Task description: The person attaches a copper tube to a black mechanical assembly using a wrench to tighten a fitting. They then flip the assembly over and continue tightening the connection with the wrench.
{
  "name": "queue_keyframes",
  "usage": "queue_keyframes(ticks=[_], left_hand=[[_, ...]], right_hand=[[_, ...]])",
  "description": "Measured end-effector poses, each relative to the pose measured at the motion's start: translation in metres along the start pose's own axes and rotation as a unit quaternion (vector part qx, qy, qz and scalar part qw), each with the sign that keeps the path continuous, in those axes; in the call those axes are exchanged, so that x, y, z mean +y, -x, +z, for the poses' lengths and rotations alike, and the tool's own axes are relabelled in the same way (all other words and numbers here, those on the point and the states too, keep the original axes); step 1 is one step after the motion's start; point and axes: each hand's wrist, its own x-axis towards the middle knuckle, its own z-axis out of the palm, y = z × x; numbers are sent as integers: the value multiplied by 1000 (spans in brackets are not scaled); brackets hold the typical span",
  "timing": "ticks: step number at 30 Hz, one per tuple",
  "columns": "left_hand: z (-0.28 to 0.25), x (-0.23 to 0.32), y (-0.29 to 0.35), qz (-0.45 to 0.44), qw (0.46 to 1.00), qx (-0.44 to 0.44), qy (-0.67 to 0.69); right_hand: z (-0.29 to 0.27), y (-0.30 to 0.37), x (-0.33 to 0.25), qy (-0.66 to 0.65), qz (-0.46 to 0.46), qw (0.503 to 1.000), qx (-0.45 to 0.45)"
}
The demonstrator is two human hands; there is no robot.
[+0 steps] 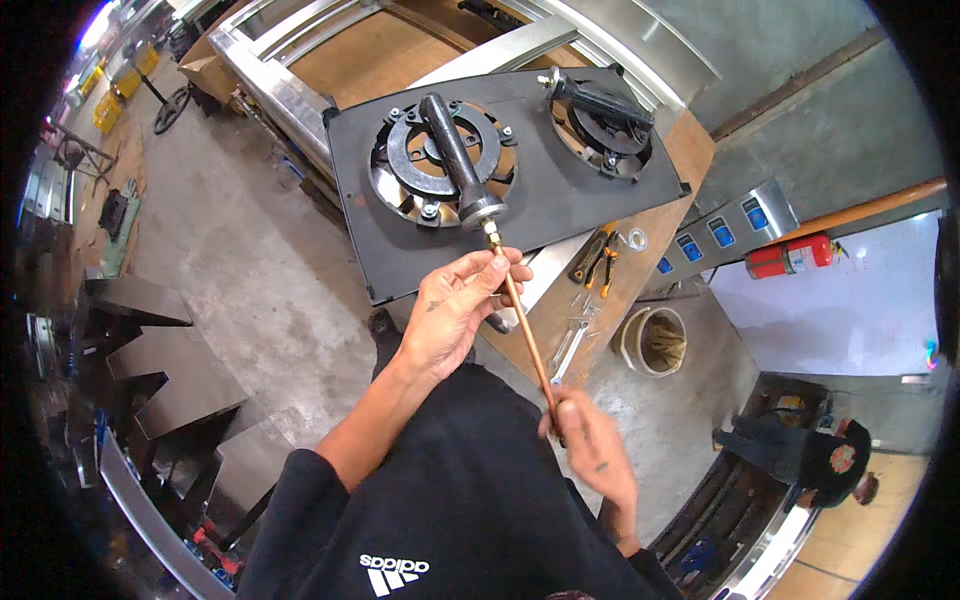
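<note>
A thin copper tube slants between my hands. My left hand is closed around its upper end, just below a brass fitting. That fitting meets the end of a black burner pipe, which runs across a round burner ring on a dark stove plate. My right hand grips the tube's lower end, and its fingers are slightly blurred. A second burner with its own pipe and brass fitting sits at the plate's far right. The plate appears upside down, resting on a wooden bench.
On the wooden bench lie pliers, a wrench, small screws and a white tape roll. A bucket stands beside it. A fire extinguisher is at right; another person is at lower right. Dark sheet-metal pieces stand left.
</note>
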Motion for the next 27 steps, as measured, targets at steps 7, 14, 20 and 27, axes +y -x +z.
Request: queue_keyframes(ticks=[7, 14, 20, 27], left_hand=[[-3, -7, -3, 19, 1000, -5, 8], [-5, -11, -5, 23, 999, -9, 41], [-6, -9, -5, -13, 999, 1, 38], [-4, -18, -4, 6, 1000, -12, -22]], right_hand=[[-3, -129, -42, 26, -122, 986, 107], [14, -166, -79, 96, -75, 992, 43], [17, -167, -77, 76, -80, 993, 48], [7, -149, -72, -2, 0, 1000, 10]])
